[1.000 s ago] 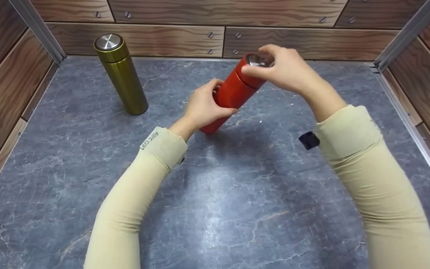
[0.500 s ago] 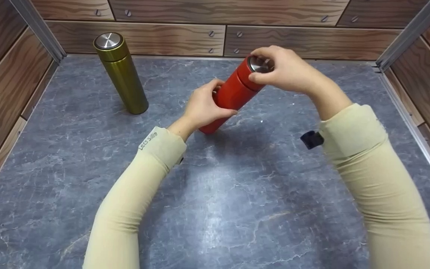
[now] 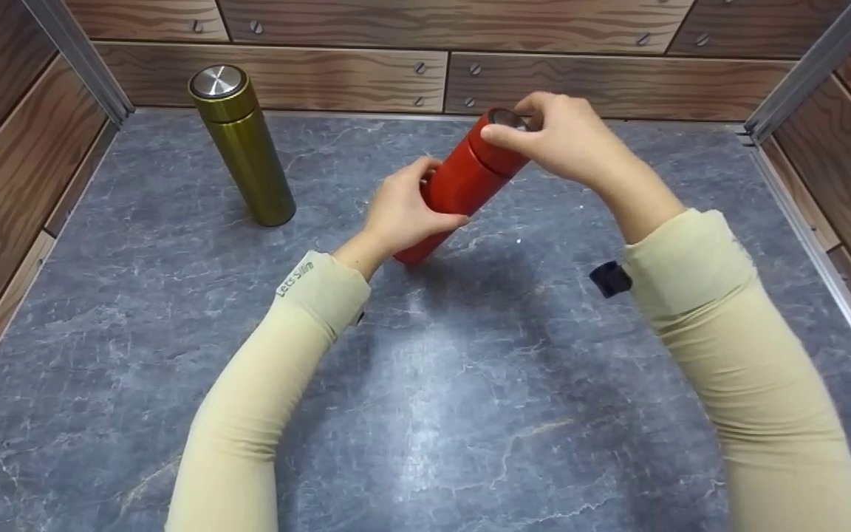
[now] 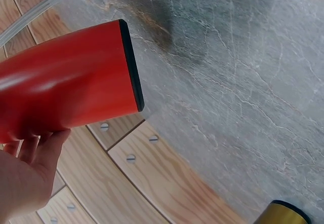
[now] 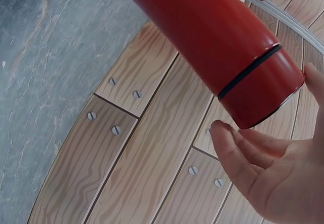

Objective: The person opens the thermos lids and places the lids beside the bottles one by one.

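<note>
Turning the lid (image 5: 260,92) is apparently the step in hand, the red flask (image 3: 462,185) being gripped near twelve o'clock by the left hand (image 3: 402,207) and its lid, toward one, pinched by the right hand (image 3: 572,140), so another twist (on or off, unclear) seems called for.

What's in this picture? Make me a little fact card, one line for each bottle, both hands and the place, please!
Red bottle: tilted, with its cap on
Left hand: holds the red bottle around its body
Right hand: at the cap, with thumb and fingers on different sides; can't tell if it grips
Gold bottle: standing upright on the person's left, with a silver top
Table: gray, marble-looking
Walls: wood-look boards with screws
</note>
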Demonstrator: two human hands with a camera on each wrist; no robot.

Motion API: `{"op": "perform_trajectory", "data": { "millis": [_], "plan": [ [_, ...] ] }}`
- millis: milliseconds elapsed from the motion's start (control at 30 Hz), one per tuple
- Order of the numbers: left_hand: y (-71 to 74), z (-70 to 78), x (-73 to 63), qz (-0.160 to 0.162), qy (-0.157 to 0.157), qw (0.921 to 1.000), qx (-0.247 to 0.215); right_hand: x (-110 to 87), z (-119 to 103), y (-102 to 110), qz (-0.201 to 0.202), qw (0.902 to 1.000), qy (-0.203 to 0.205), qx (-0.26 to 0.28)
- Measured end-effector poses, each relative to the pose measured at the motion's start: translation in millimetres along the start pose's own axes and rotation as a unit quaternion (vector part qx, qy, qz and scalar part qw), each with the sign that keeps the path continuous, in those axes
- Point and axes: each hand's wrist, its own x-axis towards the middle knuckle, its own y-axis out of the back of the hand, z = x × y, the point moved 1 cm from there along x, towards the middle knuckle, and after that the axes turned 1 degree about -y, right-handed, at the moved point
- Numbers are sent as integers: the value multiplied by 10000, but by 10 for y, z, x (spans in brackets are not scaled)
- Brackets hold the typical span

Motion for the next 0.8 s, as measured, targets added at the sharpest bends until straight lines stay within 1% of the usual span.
{"op": "perform_trajectory", "data": {
  "millis": [100, 267, 367, 467, 533, 633, 700, 767, 800],
  "plan": [
    [-4, 4, 4, 8, -29, 10000, 20, -8, 4, 5, 20, 9999, 141, 2],
    [4, -1, 0, 51, -101, 9999, 81, -5, 2, 36, -218, 9959, 878, 22],
    [2, -7, 2, 49, -122, 9999, 84, -6, 12, 48, -368, 9928, 1141, -20],
    [-6, -11, 7, 47, -121, 9999, 82, -7, 21, 47, -354, 9936, 1069, 12],
    [-12, -14, 9, 76, -114, 9999, 86, -5, 19, 39, -277, 9958, 868, 61],
    [-14, -12, 8, 113, -95, 9999, 82, -6, 12, 20, -130, 9988, 458, 71],
    [-15, -6, 9, 122, -85, 9999, 55, -6, 6, 12, -36, 9996, 279, 33],
    [-13, 3, 9, 95, -75, 9999, -7, -6, -1, 9, 11, 9997, 261, -6],
    [-12, 8, 9, 79, -74, 9999, -41, -5, -5, 12, 20, 9994, 339, -7]
  ]
}}
